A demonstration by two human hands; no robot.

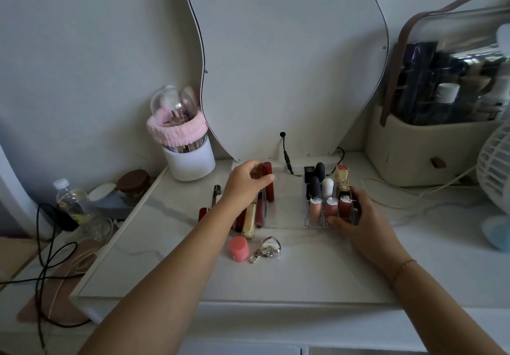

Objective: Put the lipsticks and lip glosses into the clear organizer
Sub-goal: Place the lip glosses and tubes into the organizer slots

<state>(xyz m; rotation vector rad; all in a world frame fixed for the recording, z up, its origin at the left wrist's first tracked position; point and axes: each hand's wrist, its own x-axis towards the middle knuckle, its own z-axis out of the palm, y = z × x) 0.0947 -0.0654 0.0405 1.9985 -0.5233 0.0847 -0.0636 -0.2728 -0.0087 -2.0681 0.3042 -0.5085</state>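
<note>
The clear organizer stands on the white vanity top below the mirror. Its right side holds several upright lipsticks and lip glosses; its middle cells look bare. My left hand pinches a dark red lipstick tube, held upright at the organizer's left edge. My right hand grips the organizer's front right corner, fingers against the wall. Several more tubes, among them a pale yellow gloss and a dark pencil, lie on the top to the left, partly hidden under my left wrist.
A pink round pot and a silver heart keychain lie in front of the organizer. A white brush holder with a pink headband stands at back left. A beige cosmetics case and a white fan are at right. Cables and bottles sit at far left.
</note>
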